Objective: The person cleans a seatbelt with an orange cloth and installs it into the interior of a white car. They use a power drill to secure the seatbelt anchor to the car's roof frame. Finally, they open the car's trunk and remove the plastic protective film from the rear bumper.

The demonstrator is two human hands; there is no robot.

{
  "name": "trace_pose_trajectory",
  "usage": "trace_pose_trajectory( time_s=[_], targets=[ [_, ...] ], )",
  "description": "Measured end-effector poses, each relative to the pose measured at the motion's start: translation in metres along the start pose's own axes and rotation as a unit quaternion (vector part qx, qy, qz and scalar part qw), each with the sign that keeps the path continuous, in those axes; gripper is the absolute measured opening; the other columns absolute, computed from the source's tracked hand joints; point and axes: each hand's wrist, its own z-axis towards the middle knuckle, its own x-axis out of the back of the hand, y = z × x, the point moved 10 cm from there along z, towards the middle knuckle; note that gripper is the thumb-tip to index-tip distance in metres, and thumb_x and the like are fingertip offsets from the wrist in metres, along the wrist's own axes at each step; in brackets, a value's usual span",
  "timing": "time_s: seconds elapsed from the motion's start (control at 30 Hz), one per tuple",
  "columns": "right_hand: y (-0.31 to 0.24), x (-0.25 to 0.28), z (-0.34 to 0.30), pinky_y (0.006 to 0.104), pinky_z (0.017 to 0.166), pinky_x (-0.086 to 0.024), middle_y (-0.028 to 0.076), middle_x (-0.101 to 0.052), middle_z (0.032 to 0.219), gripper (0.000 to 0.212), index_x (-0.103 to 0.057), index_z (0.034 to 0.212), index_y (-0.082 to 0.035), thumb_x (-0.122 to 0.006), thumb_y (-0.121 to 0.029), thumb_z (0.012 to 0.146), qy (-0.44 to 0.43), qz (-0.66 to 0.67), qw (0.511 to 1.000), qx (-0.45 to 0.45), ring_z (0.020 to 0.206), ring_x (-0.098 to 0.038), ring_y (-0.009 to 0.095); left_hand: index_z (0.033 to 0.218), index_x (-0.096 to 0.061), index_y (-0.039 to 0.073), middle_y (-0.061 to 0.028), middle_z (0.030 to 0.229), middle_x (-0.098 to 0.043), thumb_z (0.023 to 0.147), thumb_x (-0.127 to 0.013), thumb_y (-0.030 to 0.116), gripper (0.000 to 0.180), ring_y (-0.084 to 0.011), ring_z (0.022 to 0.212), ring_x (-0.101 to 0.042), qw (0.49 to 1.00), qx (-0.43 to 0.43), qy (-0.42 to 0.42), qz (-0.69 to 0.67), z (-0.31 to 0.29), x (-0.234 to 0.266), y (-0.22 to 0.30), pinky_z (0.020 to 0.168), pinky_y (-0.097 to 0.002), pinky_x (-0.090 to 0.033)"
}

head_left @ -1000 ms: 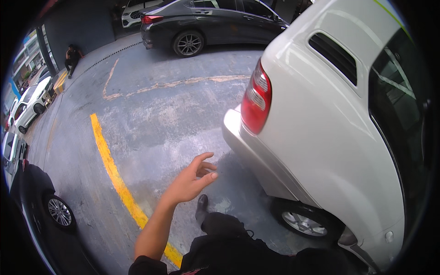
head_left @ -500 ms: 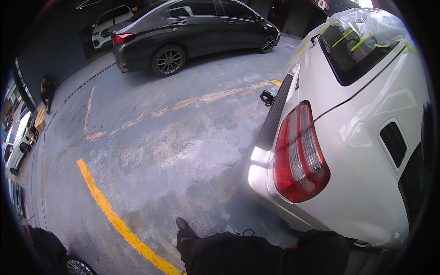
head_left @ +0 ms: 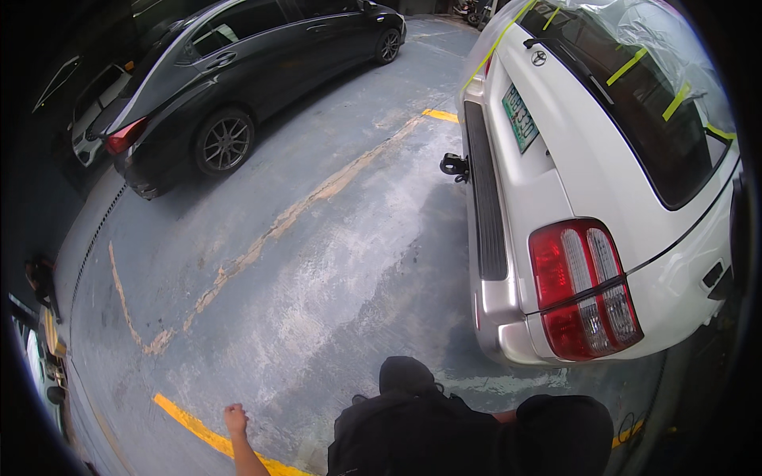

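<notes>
My left hand (head_left: 236, 418) is low in the view, out over the floor beside a yellow line (head_left: 186, 419). Its fingers are curled in, and nothing shows in them. My right hand is out of sight; a small strip of skin shows between the dark clothing (head_left: 421, 440) at the lower edge. Ahead on the right stands a white SUV (head_left: 591, 178), its red and clear tail light (head_left: 583, 289) closest to me. Clear plastic sheeting (head_left: 663, 40), held with yellow-green tape (head_left: 627, 67), covers its roof and part of the rear window. Neither hand touches the car.
A dark grey sedan (head_left: 262, 71) is parked at the far left. A black tow hitch (head_left: 455, 165) sticks out from the SUV's rear bumper (head_left: 486, 190). Worn painted lines (head_left: 317, 198) cross the grey floor. At the far left edge is a person (head_left: 40, 282).
My view has swung right and moved toward the SUV's rear; its plate and hitch show more. My left hand has come into sight at the bottom.
</notes>
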Motion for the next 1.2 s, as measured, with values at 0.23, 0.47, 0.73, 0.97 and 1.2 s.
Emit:
trace_pose_trajectory(
  time_s=[0.23, 0.47, 0.73, 0.97, 1.2],
  targets=[
    [-0.151, -0.051, 0.057, 0.0452, 0.09, -0.045, 0.023, -0.063, 0.109, 0.041, -0.063, 0.109, -0.006, -0.067, -0.034, 0.08, -0.06, 0.092, 0.994, 0.002, 0.108, -0.058, 0.036, 0.108, -0.055, -0.003, -0.0127, 0.086, -0.06, 0.091, -0.056, 0.021, 0.029, -0.0174, 0.071, -0.06, 0.973, -0.225, -0.005, 0.04, 0.159, -0.079, 0.362, 0.059, -0.0283, -0.051],
    [-0.376, 0.054, 0.151, 0.0441, 0.079, -0.049, 0.017, -0.067, 0.094, 0.03, -0.066, 0.097, -0.007, -0.065, -0.032, 0.081, -0.023, 0.036, 0.963, 0.267, 0.092, -0.063, 0.032, 0.116, -0.054, 0.004, -0.0107, 0.085, -0.065, 0.085, -0.062, 0.028, 0.04, -0.0226, 0.062, -0.065, 0.895, 0.077, -0.374, 0.229, 0.199, -0.329, 0.256, 0.045, -0.0313, -0.044],
    [-0.535, 0.288, 0.26, 0.0362, 0.062, -0.052, 0.011, -0.069, 0.081, 0.031, -0.067, 0.094, -0.004, -0.059, -0.032, 0.083, 0.114, 0.062, 0.987, 0.096, 0.065, -0.066, 0.022, 0.127, -0.052, 0.0, -0.0201, 0.104, -0.062, 0.074, -0.072, 0.011, 0.058, -0.0296, 0.087, -0.065, 0.8, -0.247, -0.441, 0.322, 0.213, -0.41, 0.396, 0.07, -0.0396, -0.055],
    [-0.712, 0.376, 0.336, 0.0372, 0.079, -0.051, 0.012, -0.07, 0.09, 0.034, -0.067, 0.103, -0.007, -0.061, -0.032, 0.081, 0.226, 0.145, 0.961, 0.065, 0.088, -0.067, 0.026, 0.133, -0.048, 0.004, -0.0164, 0.11, -0.063, 0.085, -0.062, 0.029, 0.056, -0.0281, 0.091, -0.064, 0.862, 0.051, -0.405, 0.301, 0.427, -0.523, 0.543, 0.071, -0.0416, -0.053],
    [-0.794, 0.424, 0.369, 0.0371, 0.087, -0.049, 0.015, -0.069, 0.102, 0.04, -0.067, 0.109, -0.01, -0.065, -0.037, 0.079, 0.255, 0.237, 0.936, 0.043, 0.1, -0.064, 0.029, 0.137, -0.044, 0.005, -0.016, 0.114, -0.061, 0.092, -0.056, 0.04, 0.058, -0.0265, 0.091, -0.063, 0.889, -0.083, -0.404, 0.201, 0.627, -0.665, 0.857, 0.071, -0.0415, -0.052]
  ],
)
